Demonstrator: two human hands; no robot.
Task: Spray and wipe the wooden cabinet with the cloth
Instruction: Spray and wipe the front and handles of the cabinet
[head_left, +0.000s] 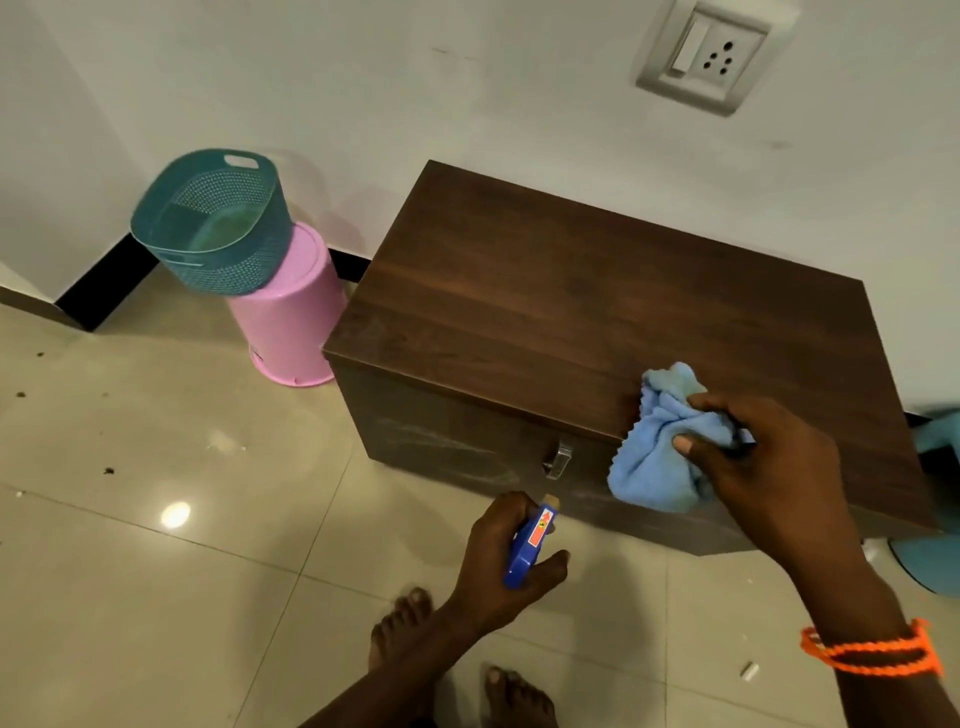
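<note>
At the front edge: right hand (763, 462) bunches the light-blue microfibre cloth (660, 447), fingers curled round it, on the dark brown wooden cabinet (571, 291).
Left hand (506, 561): fingers wrapped round the blue plastic spray bottle (530, 545), nozzle toward the cabinet front.
Wiping well: probably flatten the cloth and stroke along the grain; smears show beside the metal handle (557, 460).
Room: beige glossy floor tiles (156, 571), crumbs scattered; teal perforated basket (213, 223) on an upturned pink bucket (291, 317).
</note>
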